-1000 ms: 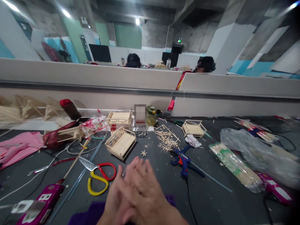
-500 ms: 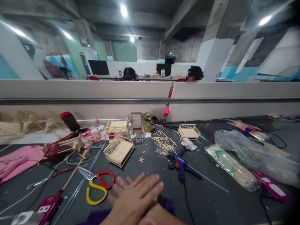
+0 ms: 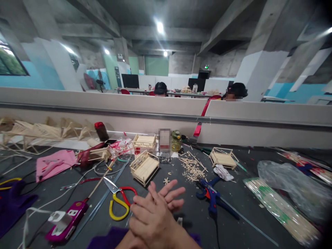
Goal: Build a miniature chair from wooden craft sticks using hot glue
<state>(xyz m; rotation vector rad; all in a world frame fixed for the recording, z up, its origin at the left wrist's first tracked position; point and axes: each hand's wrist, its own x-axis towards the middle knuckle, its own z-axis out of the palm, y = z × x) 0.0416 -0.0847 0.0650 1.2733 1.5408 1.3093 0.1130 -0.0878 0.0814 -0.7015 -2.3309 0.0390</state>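
Note:
My two hands are pressed together above the near edge of the dark table, crossing each other. My right hand (image 3: 153, 218) lies in front, its fingers laid across my left hand. Behind it, the fingers of my left hand (image 3: 169, 196) point up and right, spread apart. Neither hand shows an object in it. Scissors (image 3: 119, 202) with one red and one yellow handle lie just left of the hands. A small model bed of wooden sticks (image 3: 145, 167) stands beyond them. To the right rests a blue glue gun (image 3: 211, 197). Purple cloth (image 3: 109, 238) lies below my wrists.
Cut stick pieces (image 3: 192, 167) are heaped mid-table. More stick models (image 3: 223, 158) stand at the back. Bagged sticks (image 3: 280, 207) and clear plastic (image 3: 290, 183) lie right. A magenta power strip (image 3: 68, 221) with cables is at left. A white partition (image 3: 129, 103) bounds the table; people sit beyond.
My hands have rubbed over each other and switched, so the right is now in front with the left fingers showing behind. The view has shifted, revealing more of the left side.

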